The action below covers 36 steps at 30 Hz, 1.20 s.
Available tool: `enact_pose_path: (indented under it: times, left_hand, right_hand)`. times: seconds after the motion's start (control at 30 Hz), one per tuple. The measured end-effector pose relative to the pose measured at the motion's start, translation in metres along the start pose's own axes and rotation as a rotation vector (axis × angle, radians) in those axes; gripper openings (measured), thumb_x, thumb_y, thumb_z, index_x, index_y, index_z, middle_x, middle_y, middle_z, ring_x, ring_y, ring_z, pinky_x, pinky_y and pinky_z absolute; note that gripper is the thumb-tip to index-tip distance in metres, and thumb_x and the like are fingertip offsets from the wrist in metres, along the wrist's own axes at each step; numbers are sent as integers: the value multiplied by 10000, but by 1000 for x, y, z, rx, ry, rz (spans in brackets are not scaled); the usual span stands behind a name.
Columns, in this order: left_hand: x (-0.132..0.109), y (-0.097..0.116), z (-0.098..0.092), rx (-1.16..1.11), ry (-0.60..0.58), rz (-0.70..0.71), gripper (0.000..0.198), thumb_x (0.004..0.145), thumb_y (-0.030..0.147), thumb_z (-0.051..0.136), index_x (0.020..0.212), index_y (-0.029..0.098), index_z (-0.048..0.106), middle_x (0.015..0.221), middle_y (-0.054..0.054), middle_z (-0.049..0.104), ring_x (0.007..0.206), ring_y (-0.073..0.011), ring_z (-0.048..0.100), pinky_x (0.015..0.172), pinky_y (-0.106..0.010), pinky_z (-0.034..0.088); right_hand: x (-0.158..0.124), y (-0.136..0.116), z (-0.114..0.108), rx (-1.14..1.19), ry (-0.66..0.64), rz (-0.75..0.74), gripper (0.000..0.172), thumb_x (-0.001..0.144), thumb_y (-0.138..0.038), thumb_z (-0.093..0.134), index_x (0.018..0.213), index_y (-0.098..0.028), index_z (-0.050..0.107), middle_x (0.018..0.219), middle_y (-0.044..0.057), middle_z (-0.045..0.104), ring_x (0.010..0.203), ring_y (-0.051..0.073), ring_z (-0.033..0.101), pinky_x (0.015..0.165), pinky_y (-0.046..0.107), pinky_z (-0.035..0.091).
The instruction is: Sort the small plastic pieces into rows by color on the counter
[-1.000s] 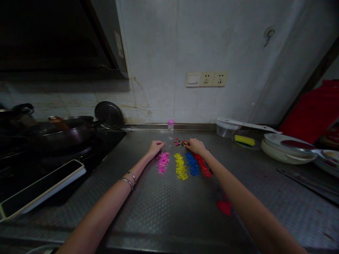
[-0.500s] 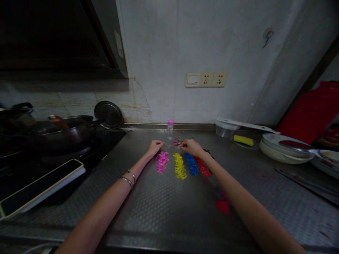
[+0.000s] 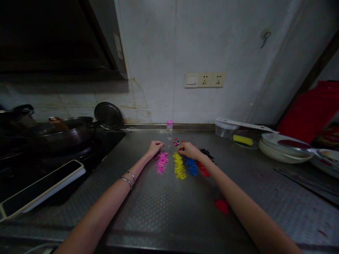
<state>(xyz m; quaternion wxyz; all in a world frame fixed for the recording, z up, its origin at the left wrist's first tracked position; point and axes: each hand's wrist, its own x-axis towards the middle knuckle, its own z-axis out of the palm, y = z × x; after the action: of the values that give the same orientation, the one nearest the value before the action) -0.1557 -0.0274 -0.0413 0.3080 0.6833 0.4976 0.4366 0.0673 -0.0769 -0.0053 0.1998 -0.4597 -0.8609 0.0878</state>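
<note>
Thumb and fingertips of my left hand [image 3: 155, 147] are pinched together just above a row of pink rubber bands [image 3: 161, 163]; anything between them is too small to make out. My right hand [image 3: 189, 150] is also pinched, its fingertips at the far end of the yellow rubber bands [image 3: 179, 165]. What it grips is hidden. Under the right wrist lie rows of blue rubber bands [image 3: 191, 167] and red rubber bands [image 3: 203, 170], with black rubber bands [image 3: 208, 154] beyond. A small mixed pile of coloured bands [image 3: 177, 143] sits just past the right fingertips.
A clear bottle with a pink cap [image 3: 170, 129] stands behind the mixed pile. A red piece [image 3: 221, 206] lies near my right forearm. On the left are a phone [image 3: 43, 187] and a pan [image 3: 66, 132]; on the right, a yellow sponge [image 3: 243, 140] and stacked bowls [image 3: 284, 151].
My right hand has moved a little nearer, from beside the mixed pile to the far end of the yellow row. More black bands now show. My left hand stays put.
</note>
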Motion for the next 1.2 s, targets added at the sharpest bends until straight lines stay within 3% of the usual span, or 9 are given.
enact_pose_path:
  times: [0.27, 0.4, 0.63, 0.9, 1.2]
  left_hand:
    - [6, 12, 3, 79, -43, -112, 225, 641, 286, 558, 637, 92, 671, 445, 14, 503, 427, -72, 366, 442, -203, 268]
    - [15, 25, 14, 211, -113, -3, 167, 606, 167, 542, 641, 87, 684, 522, -14, 581, 489, -93, 450, 493, -206, 324]
    - [24, 38, 49, 393, -274, 163, 223, 618, 208, 565, 766, 123, 708, 589, -15, 622, 518, -114, 494, 502, -205, 345]
    - [29, 47, 71, 492, -182, 195, 184, 644, 244, 605, 767, 152, 706, 660, -54, 640, 566, -141, 518, 533, -231, 352]
    - [36, 51, 74, 565, -154, 144, 158, 652, 218, 567, 712, 160, 700, 705, -72, 652, 575, -143, 515, 530, -237, 337]
  right_hand:
    - [-8, 27, -17, -18, 128, 139, 228, 779, -278, 508, 905, -214, 686, 893, 41, 679, 781, 149, 595, 688, 209, 420]
    - [-14, 42, -20, -43, 172, 215, 260, 791, -333, 490, 907, -207, 686, 859, 49, 682, 745, 153, 596, 658, 215, 419]
    - [-18, 53, -17, -71, 186, 253, 257, 787, -310, 486, 914, -204, 683, 919, 53, 678, 798, 152, 603, 700, 210, 422]
    - [-19, 50, -20, -73, 175, 272, 233, 780, -282, 493, 906, -226, 680, 913, 35, 684, 802, 156, 604, 675, 206, 417]
    - [-18, 50, -21, -93, 166, 275, 239, 784, -284, 479, 903, -229, 679, 910, 32, 684, 808, 154, 600, 661, 198, 403]
